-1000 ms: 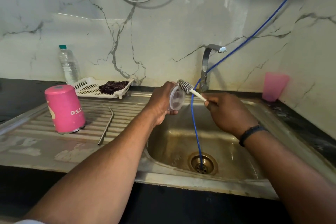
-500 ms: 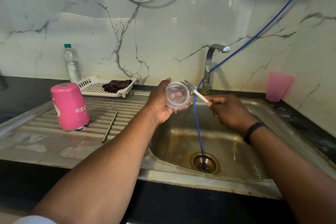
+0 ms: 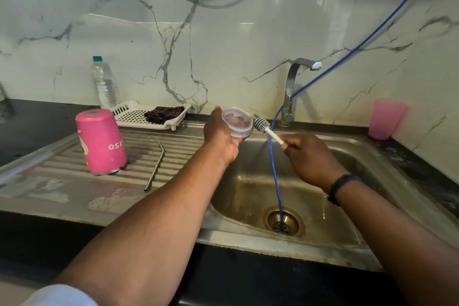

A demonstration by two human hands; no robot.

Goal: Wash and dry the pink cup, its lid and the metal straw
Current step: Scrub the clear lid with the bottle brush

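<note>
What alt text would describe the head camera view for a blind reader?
Over a steel sink, the left hand holds a clear lid while the right hand holds a small bottle brush at its rim. A pink cup stands inverted beside a metal straw.

Water bottle (image 3: 104,83) beside white tray (image 3: 139,117)

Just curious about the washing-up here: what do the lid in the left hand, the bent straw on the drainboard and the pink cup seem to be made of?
The lid looks like clear, glossy plastic: fingers show through it. The straw looks like brushed metal, grey with a dull sheen. The pink cup has a smooth matte pink coat and a bare silvery rim at its base, so probably coated steel, though plastic cannot be ruled out.
</note>
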